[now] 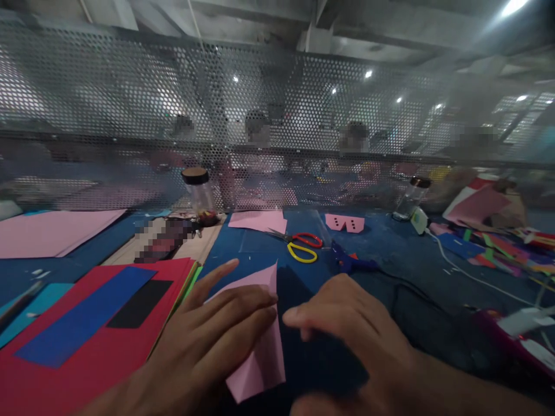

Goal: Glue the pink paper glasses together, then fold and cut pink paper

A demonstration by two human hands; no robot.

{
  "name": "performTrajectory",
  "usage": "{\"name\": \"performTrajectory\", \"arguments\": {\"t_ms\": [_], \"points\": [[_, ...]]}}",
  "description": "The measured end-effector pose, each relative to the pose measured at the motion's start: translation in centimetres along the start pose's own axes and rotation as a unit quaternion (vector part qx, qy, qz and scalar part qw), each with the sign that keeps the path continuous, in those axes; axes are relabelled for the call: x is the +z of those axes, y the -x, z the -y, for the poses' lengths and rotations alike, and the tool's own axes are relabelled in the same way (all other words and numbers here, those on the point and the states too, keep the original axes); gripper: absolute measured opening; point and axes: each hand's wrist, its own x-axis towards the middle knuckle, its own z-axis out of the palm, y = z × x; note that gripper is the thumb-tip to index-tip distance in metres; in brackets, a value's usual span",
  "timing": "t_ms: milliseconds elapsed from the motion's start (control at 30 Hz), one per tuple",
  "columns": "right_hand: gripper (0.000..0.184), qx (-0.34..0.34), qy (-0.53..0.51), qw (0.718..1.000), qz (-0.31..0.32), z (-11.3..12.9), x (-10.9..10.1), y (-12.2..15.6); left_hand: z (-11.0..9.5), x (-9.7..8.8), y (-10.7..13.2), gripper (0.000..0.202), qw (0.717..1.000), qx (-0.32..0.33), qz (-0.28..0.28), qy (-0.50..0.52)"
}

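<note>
A folded pink paper (260, 352) lies on the blue table (390, 248) right in front of me. My left hand (208, 341) rests flat on the paper's left part, fingers stretched out and pressing it down. My right hand (347, 323) lies just right of the paper, fingers together and curled down, the fingertips near the paper's right edge. Whether the right hand touches the paper is hard to tell.
A stack of red paper (87, 341) with blue and black strips lies at left. Scissors (301, 245), a blue glue gun (349, 260) with its cord, pink sheets (52, 231), two jars (200, 196) and paper scraps (498, 248) sit farther back. A perforated metal screen (277, 115) closes the far side.
</note>
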Motion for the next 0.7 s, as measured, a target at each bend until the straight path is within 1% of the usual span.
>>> {"name": "performTrajectory", "arguments": {"t_ms": [33,67,100,200,267,400,467,567,700], "points": [[0.042,-0.026,0.008,1.000,0.008,0.6,-0.1,-0.6,-0.1,0.1,-0.3,0.037,1.000,0.027,0.013,-0.002],[0.038,-0.053,0.015,0.998,0.006,1.0,0.0,-1.0,-0.3,0.1,-0.7,0.034,0.999,0.047,0.023,-0.004],[0.033,-0.066,0.028,0.997,-0.003,1.3,0.2,-1.4,-0.5,0.1,-1.1,0.032,0.998,0.058,0.025,-0.006],[0.016,-0.070,0.073,0.993,-0.054,1.6,0.9,-1.8,-1.0,-0.1,-2.4,0.032,0.998,0.059,0.006,-0.003],[0.010,-0.059,0.095,0.992,-0.060,1.4,1.2,-1.7,-1.2,-0.1,-3.2,0.032,0.998,0.058,-0.010,0.011],[0.014,-0.052,0.117,0.990,-0.059,0.5,1.0,-1.4,-1.2,0.4,-4.1,0.028,0.999,0.026,0.003,0.036],[0.017,-0.055,0.120,0.989,-0.072,-0.2,0.7,-1.2,-0.8,0.8,-4.3,0.026,1.000,0.014,0.002,0.025],[0.023,-0.043,0.115,0.988,-0.098,-0.9,0.1,-1.2,0.4,1.0,-4.5,0.028,1.000,0.000,-0.008,0.010],[0.026,0.005,0.099,0.985,-0.142,-1.2,-0.9,-1.5,1.7,0.4,-4.6,0.027,0.997,-0.023,-0.002,0.079]]}}
